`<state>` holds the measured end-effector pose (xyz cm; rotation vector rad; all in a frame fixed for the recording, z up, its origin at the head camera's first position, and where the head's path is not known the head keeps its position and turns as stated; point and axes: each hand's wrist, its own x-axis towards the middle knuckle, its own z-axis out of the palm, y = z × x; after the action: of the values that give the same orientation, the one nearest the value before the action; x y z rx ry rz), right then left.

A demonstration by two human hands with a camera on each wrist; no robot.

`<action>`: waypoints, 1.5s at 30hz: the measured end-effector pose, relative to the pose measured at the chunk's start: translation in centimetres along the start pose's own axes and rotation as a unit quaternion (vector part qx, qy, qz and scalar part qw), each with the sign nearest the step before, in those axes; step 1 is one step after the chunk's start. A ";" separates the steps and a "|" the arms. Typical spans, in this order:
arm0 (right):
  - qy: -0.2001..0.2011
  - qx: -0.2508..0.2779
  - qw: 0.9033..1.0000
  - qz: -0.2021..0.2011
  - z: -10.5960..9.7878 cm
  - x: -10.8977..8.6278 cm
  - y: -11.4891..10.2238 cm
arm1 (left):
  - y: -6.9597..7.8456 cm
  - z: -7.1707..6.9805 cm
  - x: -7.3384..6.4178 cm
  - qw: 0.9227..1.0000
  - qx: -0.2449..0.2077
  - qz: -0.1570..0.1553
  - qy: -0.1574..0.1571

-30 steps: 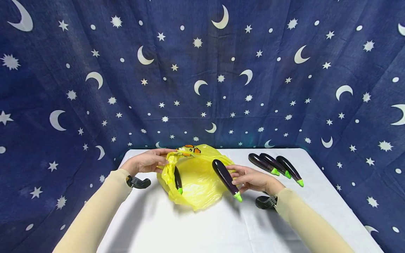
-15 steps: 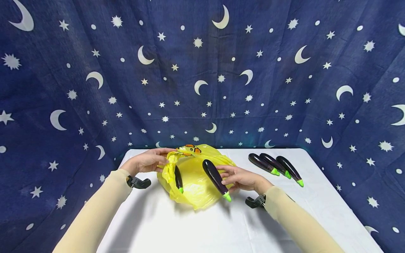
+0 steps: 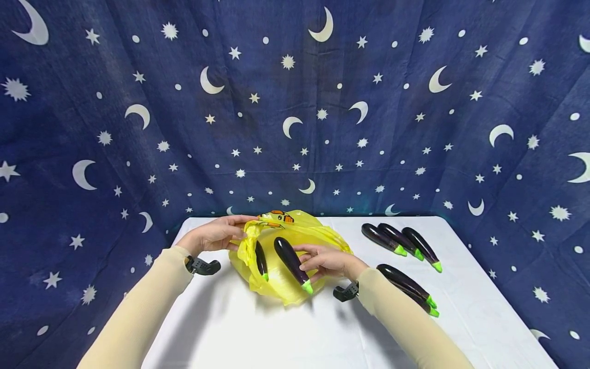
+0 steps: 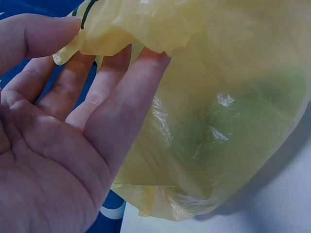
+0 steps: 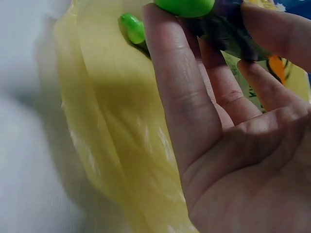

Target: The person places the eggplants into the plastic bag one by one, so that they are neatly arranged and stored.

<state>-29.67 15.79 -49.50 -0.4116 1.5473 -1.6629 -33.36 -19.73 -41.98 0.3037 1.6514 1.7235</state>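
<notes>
My left hand [image 3: 213, 236] pinches the left rim of a yellow plastic bag [image 3: 324, 231] between thumb and fingertips, holding its mouth up. In the left wrist view, that hand [image 4: 63, 116] grips the thin folded edge. One dark purple eggplant [image 3: 260, 260] lies inside the bag at the left. My right hand [image 3: 328, 260] holds a second eggplant [image 3: 289, 259] at the bag's mouth, tilted, its green stem end toward me. The right wrist view shows this stem end [image 5: 187, 6] at the fingertips, and the other eggplant's green tip [image 5: 133, 29] within the bag.
Three eggplants [image 3: 421, 248] lie side by side at the back right of the white-covered table [image 3: 258, 338]. Two more eggplants [image 3: 407, 282] lie beside my right forearm, partly hidden by the sleeve. A dark blue curtain [image 3: 295, 143] with moons and stars hangs behind.
My right hand has moved left with its eggplant, from the bag's right edge over its mouth. Two eggplants have come into view beside the forearm. My left hand stays put.
</notes>
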 end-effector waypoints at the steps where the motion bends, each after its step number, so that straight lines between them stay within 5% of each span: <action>1: 0.003 -0.001 1.000 0.001 0.1 0.4 0.1 | 0.0 0.0 0.0 1.000 -0.001 0.000 0.000; 28: 0.099 0.004 0.995 -0.028 1.4 7.3 0.7 | -0.1 0.1 -0.1 1.000 -0.007 0.012 -0.013; 45: 0.156 -0.082 0.984 0.006 3.3 9.6 0.7 | -0.5 -0.2 -0.2 1.000 -0.007 0.009 -0.015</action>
<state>-33.03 6.60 -52.22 -0.2329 1.9209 -1.6550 -33.16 -20.04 -42.38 0.3387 1.6191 1.7347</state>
